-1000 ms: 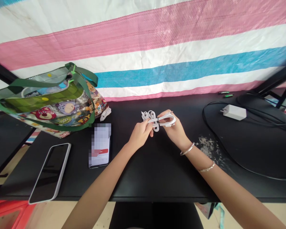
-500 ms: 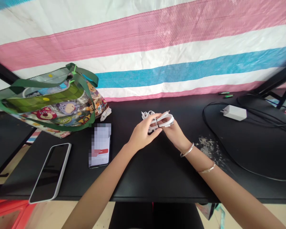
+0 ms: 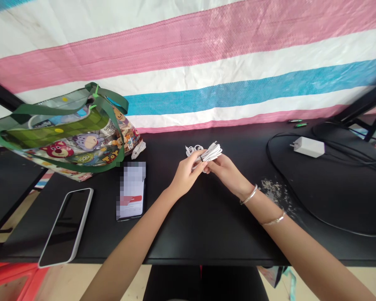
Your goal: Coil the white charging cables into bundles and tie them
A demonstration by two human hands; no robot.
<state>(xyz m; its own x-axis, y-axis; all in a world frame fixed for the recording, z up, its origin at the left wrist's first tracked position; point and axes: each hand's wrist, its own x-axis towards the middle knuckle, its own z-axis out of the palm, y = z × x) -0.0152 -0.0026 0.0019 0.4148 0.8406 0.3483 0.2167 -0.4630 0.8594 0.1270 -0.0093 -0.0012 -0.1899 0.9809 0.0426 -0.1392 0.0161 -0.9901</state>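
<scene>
- L hand [image 3: 185, 174] & R hand [image 3: 226, 171] both pinching white cable [image 3: 207, 153] mid-desk, bare room in front.
- Black desk [image 3: 207, 225] sitting against striped sheet [image 3: 207, 62].

Bare black table [image 3: 207, 225] ahead — phones [image 3: 130, 191] left, charger [image 3: 308, 147] and cable right.

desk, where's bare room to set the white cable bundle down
The black desk is bare in front of both hands, from the lit phone across to the pale crumbs. Another bare strip lies behind the white cable bundle, up to the striped tarp. It is crowded left by the cartoon bag and dark phone, and right by the charger and black cords.
</scene>
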